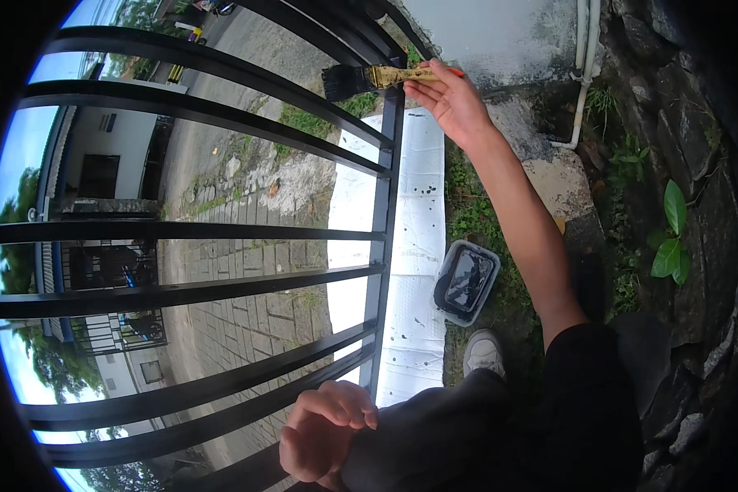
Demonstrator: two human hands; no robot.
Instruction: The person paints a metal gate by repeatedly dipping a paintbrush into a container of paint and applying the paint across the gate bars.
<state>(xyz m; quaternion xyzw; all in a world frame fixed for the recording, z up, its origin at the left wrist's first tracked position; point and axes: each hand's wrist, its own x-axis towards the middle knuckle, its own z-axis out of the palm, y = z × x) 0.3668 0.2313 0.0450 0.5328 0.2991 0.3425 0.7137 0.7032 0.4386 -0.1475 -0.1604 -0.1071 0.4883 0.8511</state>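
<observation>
At the top, my right hand (449, 101) grips the wooden handle of a wide paintbrush (378, 79). Its bristles are coated in black and overlap the black metal bars; whether they touch cannot be told. My left hand (326, 424), at the bottom beside my knee, is loosely curled with nothing visible in it. The black metal bars (270, 232) run from a lower rail (381, 209) towards the left of the picture. A clear plastic tub (465, 283) of black paint stands beside a white sheet (415, 246) spotted with black, which lies under the rail.
My shoe (484, 352) is close to the tub. Past the bars lie paving blocks (240, 264) and a road. A painted wall (498, 37), pale pipes (581, 104), a concrete block (559, 184) and a dark stone wall (695, 203) stand at the top and right.
</observation>
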